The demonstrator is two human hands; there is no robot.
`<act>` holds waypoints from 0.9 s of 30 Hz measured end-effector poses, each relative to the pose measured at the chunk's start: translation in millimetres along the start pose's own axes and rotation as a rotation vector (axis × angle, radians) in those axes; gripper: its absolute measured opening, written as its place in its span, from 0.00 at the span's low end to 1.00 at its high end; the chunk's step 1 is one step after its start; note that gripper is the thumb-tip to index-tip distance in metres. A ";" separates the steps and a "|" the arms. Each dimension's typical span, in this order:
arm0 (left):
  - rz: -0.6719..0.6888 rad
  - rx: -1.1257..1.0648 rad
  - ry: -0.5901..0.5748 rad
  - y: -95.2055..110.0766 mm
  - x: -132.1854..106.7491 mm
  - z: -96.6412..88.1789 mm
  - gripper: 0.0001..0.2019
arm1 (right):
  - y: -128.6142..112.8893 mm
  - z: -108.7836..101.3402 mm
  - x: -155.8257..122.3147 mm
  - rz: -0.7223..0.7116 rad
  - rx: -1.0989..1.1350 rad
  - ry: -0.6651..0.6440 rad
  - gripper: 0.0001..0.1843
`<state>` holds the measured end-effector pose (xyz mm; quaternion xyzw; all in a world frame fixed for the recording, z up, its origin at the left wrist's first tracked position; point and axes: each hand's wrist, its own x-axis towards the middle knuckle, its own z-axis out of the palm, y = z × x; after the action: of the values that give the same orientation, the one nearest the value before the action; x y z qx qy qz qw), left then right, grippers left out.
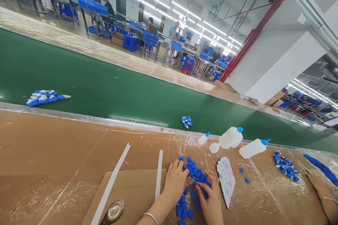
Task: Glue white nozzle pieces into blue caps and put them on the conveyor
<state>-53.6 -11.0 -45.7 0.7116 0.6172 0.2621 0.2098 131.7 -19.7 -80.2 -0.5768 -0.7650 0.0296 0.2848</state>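
My left hand (175,181) rests on a heap of small blue plastic caps (195,172), its fingers among them. My right hand (210,198) touches the same heap, fingertips by a cap at its edge. Whether either hand grips a cap I cannot tell. Right of my hands lies a stained sheet of paper (226,181). Several white plastic squeeze bottles with blue tips, such as one (253,148), lie further ahead on the brown cardboard-covered bench (52,147). A smaller cluster of blue-and-white caps (285,166) lies to the right.
A green conveyor belt (105,77) runs along the bench, carrying two clusters of blue-and-white caps (46,97). A co-worker's hand (319,188) rests at the right edge. A metal tin (113,211) sits bottom left. Workbenches, blue crates and people stand beyond the belt.
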 end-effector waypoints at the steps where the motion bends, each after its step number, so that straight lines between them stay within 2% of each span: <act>1: 0.003 -0.006 -0.001 -0.4 -0.8 -0.4 0.07 | 0.4 -2.5 -2.4 0.002 -0.005 -0.018 0.14; 5: 0.011 -0.044 -0.024 -2.8 -3.9 -3.1 0.06 | 1.8 -3.6 -9.0 0.023 -0.022 -0.040 0.13; 13: -0.005 -0.083 -0.097 -5.7 -0.1 -15.1 0.09 | 1.2 4.9 -3.6 0.091 -0.036 0.108 0.17; 17: 0.056 -0.077 -0.162 -5.1 -3.8 -23.8 0.11 | 6.3 2.6 -1.0 0.062 -0.035 0.068 0.17; 21: 0.127 -0.042 -0.250 0.0 -8.8 -26.3 0.08 | 13.7 2.8 3.2 0.049 -0.067 -0.010 0.12; 27: 0.136 0.012 -0.300 11.0 -7.2 -23.3 0.08 | 5.7 9.6 8.9 0.079 -0.148 -0.039 0.09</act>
<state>-60.6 -20.3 -21.6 0.7840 0.5311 0.1626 0.2771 130.7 -7.1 -86.8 -0.6255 -0.7471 -0.0045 0.2247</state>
